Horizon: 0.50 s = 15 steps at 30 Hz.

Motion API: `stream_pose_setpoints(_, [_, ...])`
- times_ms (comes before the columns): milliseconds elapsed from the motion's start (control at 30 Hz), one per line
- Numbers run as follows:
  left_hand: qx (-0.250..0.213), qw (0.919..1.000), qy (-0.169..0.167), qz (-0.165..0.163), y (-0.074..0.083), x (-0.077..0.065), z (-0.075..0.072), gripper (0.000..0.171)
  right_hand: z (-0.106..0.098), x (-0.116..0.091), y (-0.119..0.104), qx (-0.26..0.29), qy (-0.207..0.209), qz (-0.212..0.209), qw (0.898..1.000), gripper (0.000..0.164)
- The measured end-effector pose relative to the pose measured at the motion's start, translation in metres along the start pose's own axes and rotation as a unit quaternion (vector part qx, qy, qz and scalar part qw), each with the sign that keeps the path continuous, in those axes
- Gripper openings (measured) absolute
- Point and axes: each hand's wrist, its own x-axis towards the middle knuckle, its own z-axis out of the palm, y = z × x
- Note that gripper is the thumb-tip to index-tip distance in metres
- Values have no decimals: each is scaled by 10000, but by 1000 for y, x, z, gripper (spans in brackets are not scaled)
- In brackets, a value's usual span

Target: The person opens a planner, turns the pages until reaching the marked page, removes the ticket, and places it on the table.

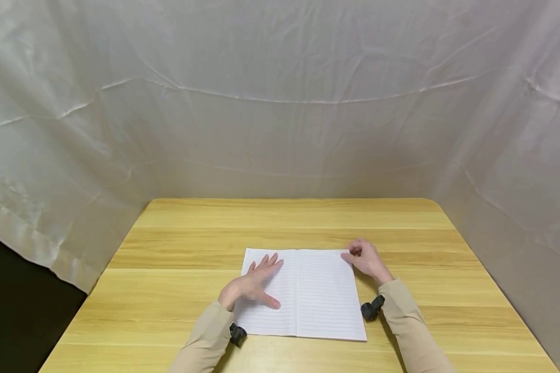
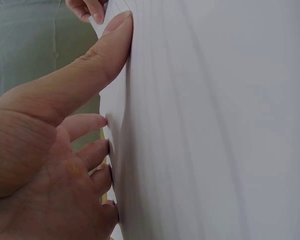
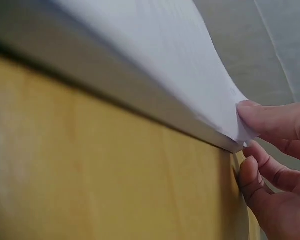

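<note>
A lined notebook [image 1: 326,295] lies spread open on the table, its pages showing ruled lines and no visible writing. Across the left page rests my left hand [image 1: 254,287], fingers spread and straight; in the left wrist view its thumb [image 2: 117,40] and fingertips touch the paper. At the far right corner of the right page, my right hand [image 1: 365,259] pinches the page corner. The right wrist view shows the thumb [image 3: 270,120] on top of the slightly lifted paper corner [image 3: 245,127], with curled fingers below it.
The wooden table [image 1: 191,233] extends around the notebook on all sides. Pale cloth curtains [image 1: 280,129] hang behind it and along both sides. A small black camera is strapped at the left wrist [image 1: 237,334] and another at the right wrist [image 1: 372,308].
</note>
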Motion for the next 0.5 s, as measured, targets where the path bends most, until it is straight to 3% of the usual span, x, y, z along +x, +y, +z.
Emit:
stream_pose_setpoints(267, [-204,9998,-24,52,-1,-2,0,110,-9,-2,0,741,-116,95,9971,22])
stream_pose_setpoints(400, [-564,9982,157,105,-3,-4,0,106,-14,-5,-5,959,-317,35,9949,27])
stream_pose_setpoints(500, [-793,9961,390,74,-3,-5,1,103,-19,-8,-12,1119,-694,-28,9913,36])
